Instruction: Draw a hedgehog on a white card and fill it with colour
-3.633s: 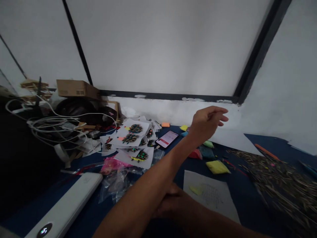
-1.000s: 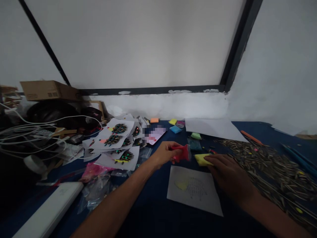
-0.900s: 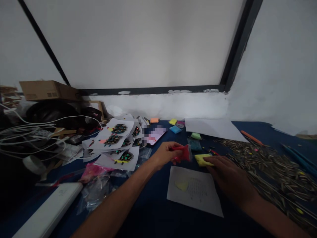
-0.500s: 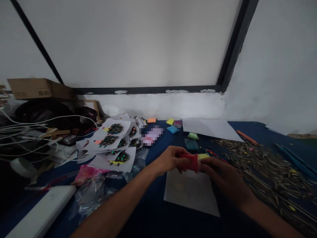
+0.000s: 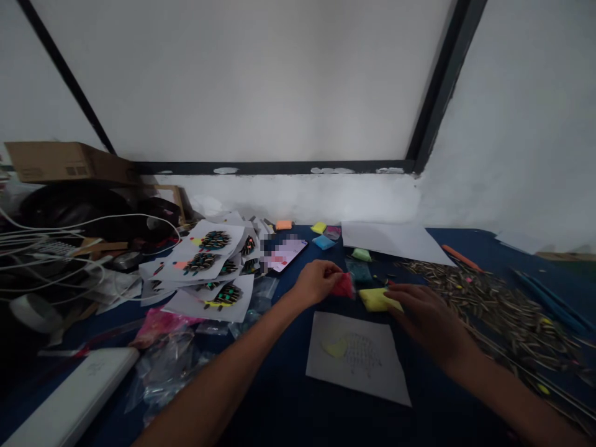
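Between the fingers of my left hand (image 5: 317, 284) is a red packet of soft clay (image 5: 343, 286). My right hand (image 5: 427, 320) grips the right end of a yellow clay packet (image 5: 375, 300); its thumb lies partly out of sight. The two packets are apart, just above the blue table. Nearer to me lies a sheet of paper (image 5: 335, 375) with a drawn hedgehog-like outline, its head end filled in yellow. Beyond my hands are a teal packet (image 5: 359, 271) and a pale green packet (image 5: 362, 254).
Loose striped seeds (image 5: 493, 310) cover the table at right. Papers with seed-covered figures (image 5: 205, 261) pile up at left, near crumpled plastic bags (image 5: 172, 357) and a white power bank (image 5: 77, 397). A phone (image 5: 291, 254) and a blue packet (image 5: 323, 242) lie farther back.
My hands have drawn apart. The red packet went left with my left hand, the yellow one stays in my right, and the drawing on the paper is uncovered.
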A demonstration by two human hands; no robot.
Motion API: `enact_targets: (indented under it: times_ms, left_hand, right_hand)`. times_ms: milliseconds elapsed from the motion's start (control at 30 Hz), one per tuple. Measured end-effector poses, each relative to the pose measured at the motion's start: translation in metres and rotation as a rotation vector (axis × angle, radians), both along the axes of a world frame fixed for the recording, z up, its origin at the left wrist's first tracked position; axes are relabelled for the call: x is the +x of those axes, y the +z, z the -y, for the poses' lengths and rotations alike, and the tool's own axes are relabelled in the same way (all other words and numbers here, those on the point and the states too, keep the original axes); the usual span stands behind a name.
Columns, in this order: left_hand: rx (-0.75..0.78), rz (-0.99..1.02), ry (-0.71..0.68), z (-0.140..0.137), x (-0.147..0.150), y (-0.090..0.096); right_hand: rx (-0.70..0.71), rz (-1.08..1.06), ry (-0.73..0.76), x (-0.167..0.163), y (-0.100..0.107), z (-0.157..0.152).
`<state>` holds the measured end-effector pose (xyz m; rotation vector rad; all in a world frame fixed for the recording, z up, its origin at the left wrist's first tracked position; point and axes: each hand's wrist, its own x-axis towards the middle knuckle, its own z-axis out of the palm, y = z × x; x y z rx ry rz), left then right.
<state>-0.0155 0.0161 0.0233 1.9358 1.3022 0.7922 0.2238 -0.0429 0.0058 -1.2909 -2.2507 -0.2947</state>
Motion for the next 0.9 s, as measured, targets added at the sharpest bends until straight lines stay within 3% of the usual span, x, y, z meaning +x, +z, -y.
enact_targets:
  times_ms: [167, 367, 667, 900]
  left_hand:
    - [-0.001, -0.009, 0.015, -0.006, -0.002, -0.014]
    - [-0.139, 0.122, -0.049, -0.011, -0.01, -0.012]
    - [-0.348, 0.393, -0.085, -0.007, -0.012, 0.002]
    - [-0.387, 0.478, -0.142, 0.001, -0.007, 0.011]
  right_hand:
    - [0.04, 0.163, 0.015, -0.004, -0.008, 0.0]
    - [0.083, 0.19, 0.027, -0.004, -0.01, -0.002]
    - [0.155, 0.016, 0.045, -0.011, -0.007, 0.001]
    - [0.04, -0.177, 0.038, -0.026, 0.004, 0.011]
